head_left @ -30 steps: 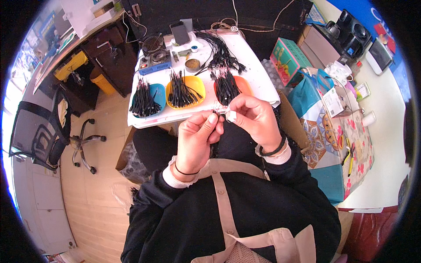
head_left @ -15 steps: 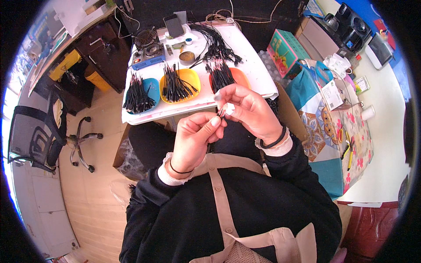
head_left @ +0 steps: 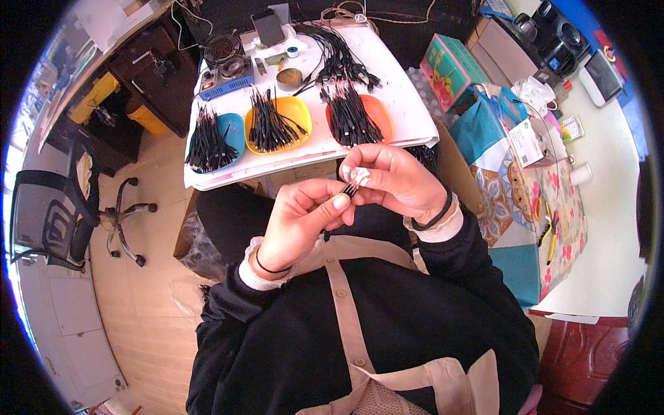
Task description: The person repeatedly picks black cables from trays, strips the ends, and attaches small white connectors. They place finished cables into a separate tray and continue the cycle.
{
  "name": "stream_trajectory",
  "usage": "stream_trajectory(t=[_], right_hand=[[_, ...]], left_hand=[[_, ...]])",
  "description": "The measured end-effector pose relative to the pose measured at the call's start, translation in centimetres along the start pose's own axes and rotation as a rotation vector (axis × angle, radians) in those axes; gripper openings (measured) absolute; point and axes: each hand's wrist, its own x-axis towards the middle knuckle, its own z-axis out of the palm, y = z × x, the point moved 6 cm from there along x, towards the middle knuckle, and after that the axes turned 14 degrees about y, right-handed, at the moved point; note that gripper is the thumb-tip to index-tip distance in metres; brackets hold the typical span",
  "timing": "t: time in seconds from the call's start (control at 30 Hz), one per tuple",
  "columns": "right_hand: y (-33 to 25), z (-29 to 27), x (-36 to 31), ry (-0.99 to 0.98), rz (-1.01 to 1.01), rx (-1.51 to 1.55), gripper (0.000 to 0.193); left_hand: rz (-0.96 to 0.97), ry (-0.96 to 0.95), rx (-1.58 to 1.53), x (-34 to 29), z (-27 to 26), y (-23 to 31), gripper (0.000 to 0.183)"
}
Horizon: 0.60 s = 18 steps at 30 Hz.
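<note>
My left hand (head_left: 301,216) pinches a few black cables (head_left: 351,189) between thumb and fingers, their thin reddish wire ends pointing up. At those ends my right hand (head_left: 404,181) grips a crumpled white tissue (head_left: 360,177) between thumb and forefinger. Both hands are close together, in front of the white table's near edge. Beyond them, bundles of short black cables lie in three dishes: a blue dish (head_left: 237,128), a yellow dish (head_left: 301,111) and an orange dish (head_left: 382,116). Reddish wire ends stick up from the bundles.
On the white table (head_left: 408,131) stand a blue-based device (head_left: 228,88), a small round tin (head_left: 289,78), a solder-like spool (head_left: 292,52) and a pile of longer black cables (head_left: 339,52). To the right are bags (head_left: 477,131) and yellow-handled pliers (head_left: 548,238); an office chair (head_left: 59,207) is at left.
The tissue has shifted closer around the wire ends, and more of the held cables shows between my hands. My left hand has moved slightly left; the whole view has shifted a little.
</note>
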Motion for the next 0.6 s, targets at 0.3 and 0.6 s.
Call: stream_trajectory(t=[0.3,0.6], right_hand=[[-0.2,0.5,-0.2,-0.021,-0.038,-0.224,0.019],[0.8,1.5,-0.7,0.098,-0.240,0.018,0.021]], left_hand=[[-0.066,-0.030,0.002,-0.2,0.1,-0.4,0.016],[0.023,0.089,-0.062,0.2,-0.4,-0.4,0.015]])
